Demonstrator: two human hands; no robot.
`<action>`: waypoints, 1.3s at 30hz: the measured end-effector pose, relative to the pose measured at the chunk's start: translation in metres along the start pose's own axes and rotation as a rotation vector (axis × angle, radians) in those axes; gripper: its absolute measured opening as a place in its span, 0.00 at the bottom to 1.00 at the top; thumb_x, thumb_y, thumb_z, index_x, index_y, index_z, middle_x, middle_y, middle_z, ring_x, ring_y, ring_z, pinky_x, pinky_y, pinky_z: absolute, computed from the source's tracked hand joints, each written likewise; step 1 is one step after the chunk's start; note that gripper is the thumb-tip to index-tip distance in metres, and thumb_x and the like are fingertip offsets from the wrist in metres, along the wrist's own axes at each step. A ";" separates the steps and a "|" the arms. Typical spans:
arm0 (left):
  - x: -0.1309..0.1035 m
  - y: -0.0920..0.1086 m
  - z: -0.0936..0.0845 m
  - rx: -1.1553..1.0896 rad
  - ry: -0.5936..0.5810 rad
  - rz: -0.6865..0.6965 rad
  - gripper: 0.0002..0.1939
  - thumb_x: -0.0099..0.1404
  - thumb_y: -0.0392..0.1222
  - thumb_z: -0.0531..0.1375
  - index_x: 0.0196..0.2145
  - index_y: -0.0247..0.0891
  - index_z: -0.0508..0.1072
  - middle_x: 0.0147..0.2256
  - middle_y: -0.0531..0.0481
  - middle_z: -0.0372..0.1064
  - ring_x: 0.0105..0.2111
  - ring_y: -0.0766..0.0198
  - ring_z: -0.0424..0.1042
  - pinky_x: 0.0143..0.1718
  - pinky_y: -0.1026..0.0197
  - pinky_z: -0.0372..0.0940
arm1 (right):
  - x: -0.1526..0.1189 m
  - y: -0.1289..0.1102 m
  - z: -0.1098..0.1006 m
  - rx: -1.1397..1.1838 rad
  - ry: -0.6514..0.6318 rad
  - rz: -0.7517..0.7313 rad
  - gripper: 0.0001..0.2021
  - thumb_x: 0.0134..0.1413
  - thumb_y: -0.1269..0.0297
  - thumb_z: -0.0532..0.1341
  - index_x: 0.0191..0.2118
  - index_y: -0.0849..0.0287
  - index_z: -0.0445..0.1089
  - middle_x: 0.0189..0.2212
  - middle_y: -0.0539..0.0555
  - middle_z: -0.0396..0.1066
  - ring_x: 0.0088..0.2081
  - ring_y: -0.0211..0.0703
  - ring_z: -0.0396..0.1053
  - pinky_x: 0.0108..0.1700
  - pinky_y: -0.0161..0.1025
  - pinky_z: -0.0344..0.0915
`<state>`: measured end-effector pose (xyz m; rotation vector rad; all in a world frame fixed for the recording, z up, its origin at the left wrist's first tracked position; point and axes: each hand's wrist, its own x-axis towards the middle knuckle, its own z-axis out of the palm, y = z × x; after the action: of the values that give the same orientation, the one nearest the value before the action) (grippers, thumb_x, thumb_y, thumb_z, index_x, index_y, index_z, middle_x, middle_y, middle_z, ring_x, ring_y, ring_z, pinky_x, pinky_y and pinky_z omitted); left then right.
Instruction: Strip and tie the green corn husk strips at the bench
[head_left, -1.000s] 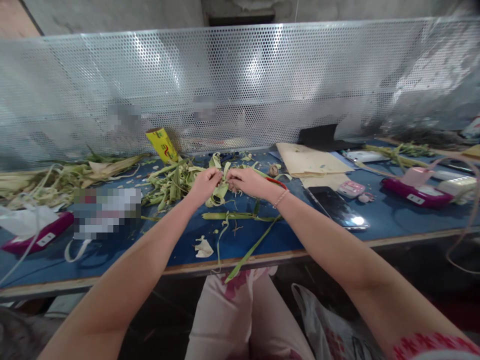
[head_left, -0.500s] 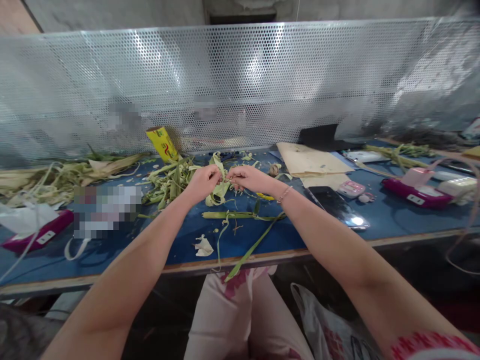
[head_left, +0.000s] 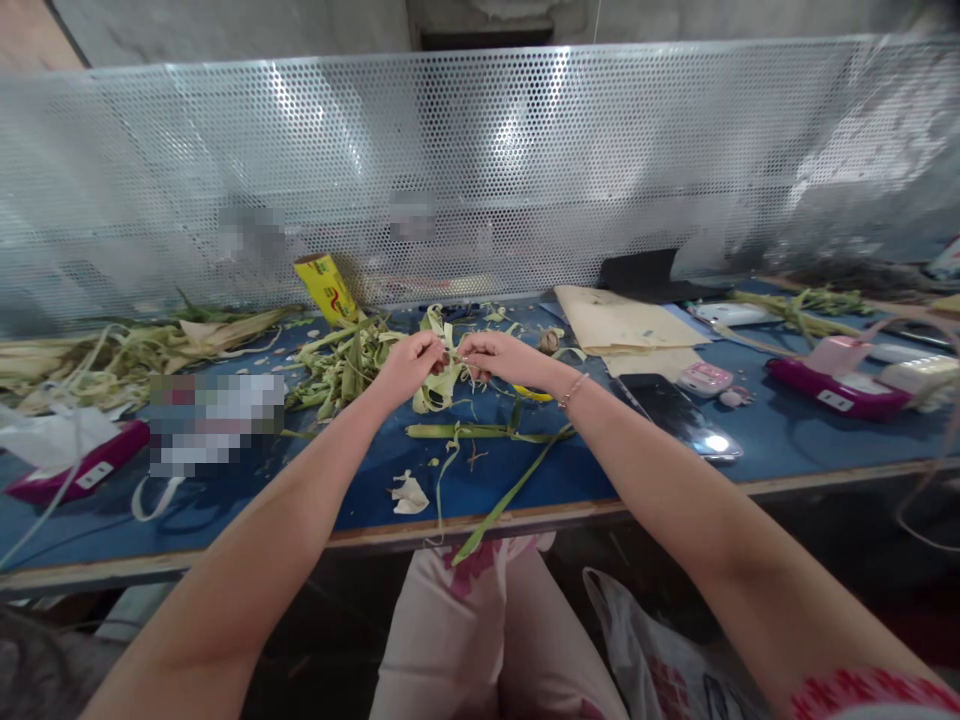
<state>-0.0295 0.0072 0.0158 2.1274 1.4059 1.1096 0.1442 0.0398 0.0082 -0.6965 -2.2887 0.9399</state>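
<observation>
Over the middle of the blue table, my left hand (head_left: 409, 366) and my right hand (head_left: 495, 357) face each other with fingertips nearly meeting. Both are closed in a pinch on thin strips of a pale green, curled corn husk (head_left: 439, 390), which hangs between and below them. The exact grip is partly hidden by the fingers. Just left of my left hand lies a heap of green husk strips (head_left: 341, 370). Nearer me are a green stalk piece (head_left: 442, 432) and a long leaf strip (head_left: 499, 505) reaching over the table edge.
Behind the table (head_left: 375, 505) stands a perforated metal screen (head_left: 480, 150). A yellow tube (head_left: 328, 288) and dry husks (head_left: 202, 335) are on the left. To the right are brown paper (head_left: 626, 315), a phone (head_left: 667, 412), a pink case (head_left: 703, 378) and a purple power strip (head_left: 832, 388).
Both hands stay in nearly the same place, with slight finger movement at the husk. The right hand has shifted a little. The rest of the scene looks the same.
</observation>
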 end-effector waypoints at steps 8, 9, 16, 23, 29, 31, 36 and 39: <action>-0.002 0.000 0.003 -0.072 -0.054 -0.043 0.14 0.58 0.46 0.49 0.21 0.36 0.62 0.20 0.53 0.64 0.23 0.68 0.64 0.30 0.64 0.60 | -0.005 0.001 -0.002 -0.479 0.334 -0.244 0.10 0.48 0.63 0.57 0.36 0.62 0.62 0.37 0.58 0.64 0.38 0.42 0.63 0.41 0.41 0.60; -0.002 0.001 0.002 -0.055 -0.063 -0.039 0.14 0.57 0.45 0.49 0.20 0.36 0.63 0.20 0.53 0.64 0.23 0.68 0.64 0.30 0.64 0.59 | -0.006 0.000 -0.004 -0.523 0.354 -0.300 0.13 0.47 0.64 0.58 0.40 0.62 0.62 0.42 0.60 0.62 0.44 0.45 0.61 0.45 0.43 0.59; -0.002 0.001 -0.001 0.029 -0.063 -0.032 0.11 0.52 0.43 0.55 0.16 0.35 0.63 0.15 0.56 0.56 0.17 0.72 0.53 0.21 0.66 0.50 | -0.001 0.002 -0.001 -0.606 0.140 -0.467 0.09 0.51 0.67 0.56 0.40 0.59 0.64 0.43 0.57 0.66 0.49 0.45 0.59 0.50 0.47 0.55; 0.001 -0.004 0.004 -0.288 -0.137 -0.153 0.15 0.49 0.50 0.60 0.25 0.34 0.65 0.22 0.51 0.66 0.21 0.70 0.63 0.25 0.64 0.59 | -0.001 0.008 0.001 -0.566 0.197 -0.268 0.07 0.53 0.66 0.54 0.30 0.60 0.67 0.29 0.52 0.69 0.33 0.38 0.64 0.37 0.35 0.57; 0.001 -0.008 0.002 -0.284 -0.146 -0.163 0.13 0.48 0.48 0.60 0.23 0.34 0.66 0.16 0.55 0.60 0.18 0.72 0.60 0.23 0.65 0.58 | 0.001 0.008 0.000 -0.549 0.230 -0.225 0.08 0.53 0.66 0.54 0.28 0.61 0.69 0.26 0.51 0.69 0.30 0.36 0.63 0.34 0.33 0.55; 0.001 -0.006 -0.001 -0.230 -0.141 -0.143 0.12 0.50 0.47 0.59 0.23 0.35 0.66 0.14 0.56 0.58 0.16 0.72 0.58 0.21 0.66 0.56 | 0.000 0.007 0.000 -0.542 0.225 -0.228 0.08 0.53 0.66 0.54 0.29 0.61 0.69 0.26 0.51 0.69 0.29 0.36 0.63 0.34 0.33 0.55; 0.001 -0.001 -0.009 -0.112 -0.153 -0.111 0.11 0.50 0.46 0.58 0.24 0.33 0.69 0.13 0.58 0.53 0.15 0.74 0.52 0.19 0.67 0.49 | 0.000 0.007 -0.001 -0.514 0.225 -0.268 0.08 0.52 0.68 0.54 0.30 0.61 0.70 0.27 0.51 0.70 0.30 0.35 0.64 0.33 0.31 0.55; 0.001 -0.002 -0.009 -0.116 -0.163 -0.083 0.13 0.50 0.47 0.57 0.26 0.33 0.70 0.13 0.59 0.51 0.15 0.74 0.49 0.19 0.67 0.48 | 0.001 0.008 -0.001 -0.504 0.235 -0.271 0.08 0.52 0.70 0.53 0.32 0.60 0.70 0.29 0.51 0.71 0.31 0.35 0.65 0.33 0.31 0.55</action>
<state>-0.0373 0.0077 0.0211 2.0103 1.3108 0.9403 0.1462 0.0457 0.0029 -0.6327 -2.3399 0.1417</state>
